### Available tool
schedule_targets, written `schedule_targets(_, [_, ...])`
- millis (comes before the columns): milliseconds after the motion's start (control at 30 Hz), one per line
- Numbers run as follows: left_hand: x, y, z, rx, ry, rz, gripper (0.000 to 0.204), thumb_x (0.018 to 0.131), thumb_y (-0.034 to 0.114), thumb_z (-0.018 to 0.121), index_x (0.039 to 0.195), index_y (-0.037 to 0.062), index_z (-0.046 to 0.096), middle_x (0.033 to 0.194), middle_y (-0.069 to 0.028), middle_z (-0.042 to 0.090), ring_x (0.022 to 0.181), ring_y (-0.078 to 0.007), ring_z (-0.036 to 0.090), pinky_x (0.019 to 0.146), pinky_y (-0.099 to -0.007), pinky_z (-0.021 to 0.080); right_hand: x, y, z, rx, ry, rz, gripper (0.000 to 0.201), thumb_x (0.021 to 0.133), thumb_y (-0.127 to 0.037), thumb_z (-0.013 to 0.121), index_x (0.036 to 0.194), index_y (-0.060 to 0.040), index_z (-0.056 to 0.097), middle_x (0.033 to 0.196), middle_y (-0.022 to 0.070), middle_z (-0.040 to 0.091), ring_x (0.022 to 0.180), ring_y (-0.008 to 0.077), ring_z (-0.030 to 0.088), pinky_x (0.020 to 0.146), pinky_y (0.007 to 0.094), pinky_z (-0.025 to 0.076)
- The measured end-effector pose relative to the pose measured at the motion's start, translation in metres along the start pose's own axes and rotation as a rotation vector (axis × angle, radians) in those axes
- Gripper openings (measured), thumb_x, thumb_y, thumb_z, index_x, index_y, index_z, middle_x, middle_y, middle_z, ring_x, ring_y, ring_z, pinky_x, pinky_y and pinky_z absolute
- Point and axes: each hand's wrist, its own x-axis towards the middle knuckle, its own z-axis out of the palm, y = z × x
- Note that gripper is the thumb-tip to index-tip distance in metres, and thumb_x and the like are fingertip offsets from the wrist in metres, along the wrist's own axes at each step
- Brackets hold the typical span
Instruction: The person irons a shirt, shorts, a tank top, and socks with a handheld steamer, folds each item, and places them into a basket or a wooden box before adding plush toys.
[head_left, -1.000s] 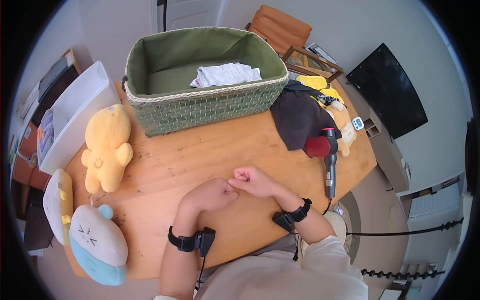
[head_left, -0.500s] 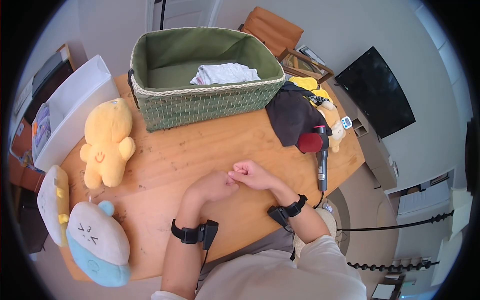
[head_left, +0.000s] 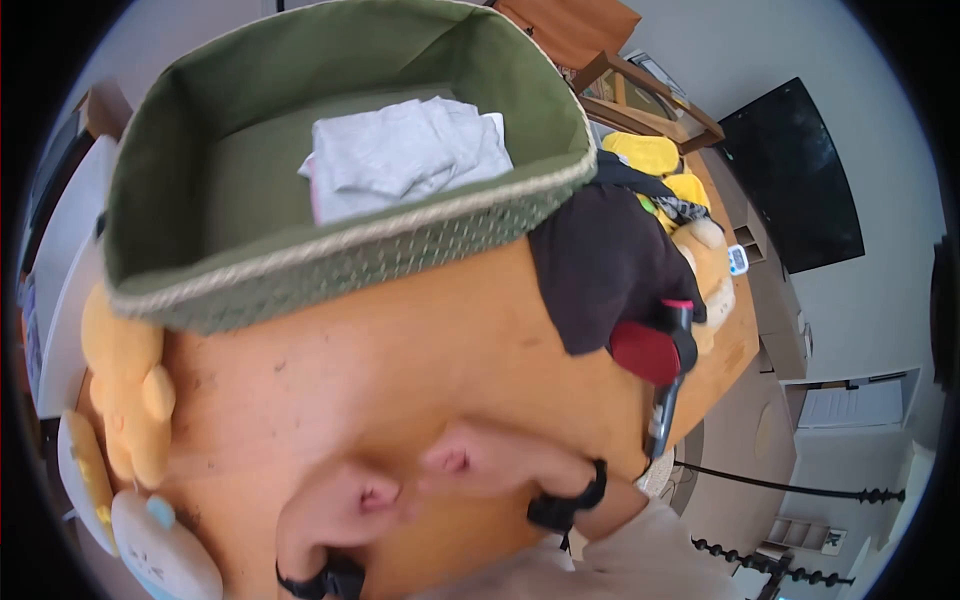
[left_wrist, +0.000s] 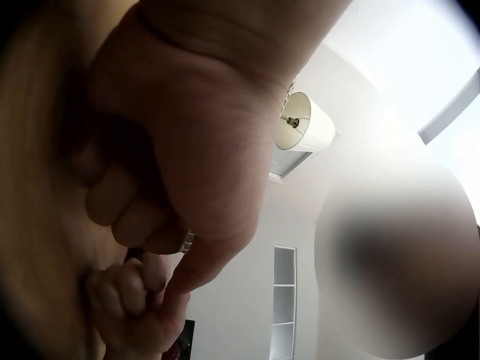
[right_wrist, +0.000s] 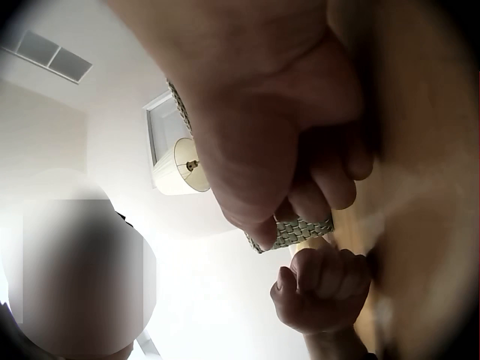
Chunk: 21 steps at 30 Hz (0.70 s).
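Above the near part of the wooden table, both hands are blurred in the head view, fingers curled in with nothing visible in them. My left hand (head_left: 345, 505) is on the left and slightly nearer my body. My right hand (head_left: 485, 458) has its knuckles turned toward the left one, with a small gap between them. The right wrist view shows the curled fingers of my right hand (right_wrist: 255, 150) with the left fist (right_wrist: 322, 289) beyond. Farther back stands a green woven basket (head_left: 400, 262) with a folded light grey cloth (head_left: 410, 155) inside.
A yellow plush toy (head_left: 125, 400) and a white-and-blue plush (head_left: 165, 550) lie at the left, beside a white bin (head_left: 78, 260). On the right are a dark cloth (head_left: 590, 265), a hair dryer (head_left: 668, 395) with its cord, a tan plush (head_left: 718, 300) and a small timer (head_left: 738, 260).
The head view has tipped forward, so the basket looks larger and nearer. My hands, touching before, have come apart a little and sit lower in the view.
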Motion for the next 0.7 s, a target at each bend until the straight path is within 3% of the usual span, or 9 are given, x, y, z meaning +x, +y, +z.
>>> schedule_targets(67, [-0.001, -0.003, -0.006, -0.048, -0.074, 0.046, 0.052, 0.091, 0.020, 0.070, 0.057, 0.0078, 0.034, 0.051, -0.0036, 0.028, 0.046, -0.0176, 0.028, 0.045, -0.0353, 0.028, 0.003, -0.004, 0.003, -0.029, 0.057, -0.047, 0.047, 0.098, -0.023, 0.065, 0.067, -0.0036, 0.036, 0.053, 0.0122, 0.030, 0.045, 0.0225, 0.028, 0.048, 0.0405, 0.025])
schedule_targets(133, [0.002, 0.001, -0.010, -0.120, -0.100, 0.075, 0.051, 0.089, 0.015, 0.072, 0.057, 0.0083, 0.033, 0.050, -0.0030, 0.029, 0.044, -0.0187, 0.030, 0.044, -0.0346, 0.028, 0.003, -0.002, 0.003, 0.053, 0.063, -0.051, 0.045, 0.098, -0.023, 0.065, 0.067, -0.0037, 0.039, 0.053, 0.0137, 0.033, 0.048, 0.0279, 0.027, 0.047, 0.0401, 0.026])
schedule_targets(167, [0.004, 0.006, -0.015, -0.152, -0.107, 0.077, 0.052, 0.088, 0.011, 0.073, 0.056, 0.0091, 0.032, 0.050, -0.0029, 0.029, 0.043, -0.0188, 0.030, 0.043, -0.0339, 0.026, 0.003, -0.004, 0.000, 0.059, 0.070, -0.045, 0.045, 0.098, -0.023, 0.065, 0.067, -0.0037, 0.039, 0.053, 0.0137, 0.033, 0.048, 0.0279, 0.027, 0.047, 0.0401, 0.026])
schedule_targets(233, [0.008, 0.015, -0.021, -0.167, -0.146, 0.041, 0.051, 0.089, 0.010, 0.072, 0.056, 0.0080, 0.033, 0.050, -0.0023, 0.029, 0.043, -0.0171, 0.029, 0.043, -0.0336, 0.026, 0.002, -0.007, -0.009, 0.214, 0.006, 0.032, 0.048, 0.098, -0.031, 0.064, 0.068, -0.0027, 0.041, 0.055, 0.0127, 0.035, 0.051, 0.0195, 0.027, 0.048, 0.0380, 0.029])
schedule_targets(300, [0.010, 0.021, -0.022, -0.053, -0.136, -0.054, 0.038, 0.086, 0.019, 0.069, 0.056, 0.0097, 0.048, 0.051, -0.0107, 0.045, 0.046, -0.0302, 0.050, 0.047, -0.0437, 0.037, 0.003, -0.005, -0.013, 0.213, -0.039, 0.056, 0.045, 0.098, -0.032, 0.065, 0.070, -0.0035, 0.043, 0.058, 0.0118, 0.039, 0.051, 0.0218, 0.033, 0.050, 0.0374, 0.031])
schedule_targets(333, [0.012, 0.023, -0.022, -0.080, -0.137, -0.064, 0.038, 0.086, 0.019, 0.069, 0.056, 0.0097, 0.048, 0.051, -0.0107, 0.045, 0.046, -0.0302, 0.050, 0.047, -0.0437, 0.037, 0.002, -0.005, -0.015, 0.194, -0.085, 0.063, 0.043, 0.097, -0.032, 0.065, 0.072, -0.0043, 0.045, 0.060, 0.0109, 0.042, 0.052, 0.0240, 0.040, 0.051, 0.0367, 0.032])
schedule_targets(433, [0.018, 0.024, -0.026, -0.084, -0.024, 0.029, 0.044, 0.085, 0.014, 0.072, 0.053, 0.0107, 0.042, 0.049, -0.0082, 0.040, 0.041, -0.0275, 0.044, 0.044, -0.0416, 0.033, 0.007, -0.017, -0.028, 0.326, -0.099, 0.125, 0.045, 0.094, -0.031, 0.067, 0.069, -0.0025, 0.043, 0.059, 0.0175, 0.038, 0.050, 0.0316, 0.038, 0.051, 0.0424, 0.032])
schedule_targets(633, [0.012, 0.017, -0.032, -0.334, -0.096, 0.038, 0.048, 0.086, 0.013, 0.074, 0.053, 0.0105, 0.040, 0.048, -0.0078, 0.039, 0.040, -0.0270, 0.044, 0.044, -0.0420, 0.032, 0.006, -0.013, -0.029, 0.321, -0.100, 0.110, 0.044, 0.093, -0.029, 0.070, 0.069, -0.0037, 0.043, 0.058, 0.0151, 0.037, 0.049, 0.0289, 0.038, 0.051, 0.0410, 0.030])
schedule_targets(700, [0.012, 0.020, -0.032, -0.108, -0.127, 0.057, 0.036, 0.092, 0.020, 0.067, 0.061, 0.0082, 0.054, 0.058, -0.0133, 0.054, 0.054, -0.0315, 0.056, 0.051, -0.0434, 0.042, 0.008, -0.015, -0.029, 0.321, -0.105, 0.098, 0.045, 0.093, -0.029, 0.070, 0.068, -0.0038, 0.042, 0.058, 0.0149, 0.036, 0.049, 0.0278, 0.037, 0.051, 0.0410, 0.030])
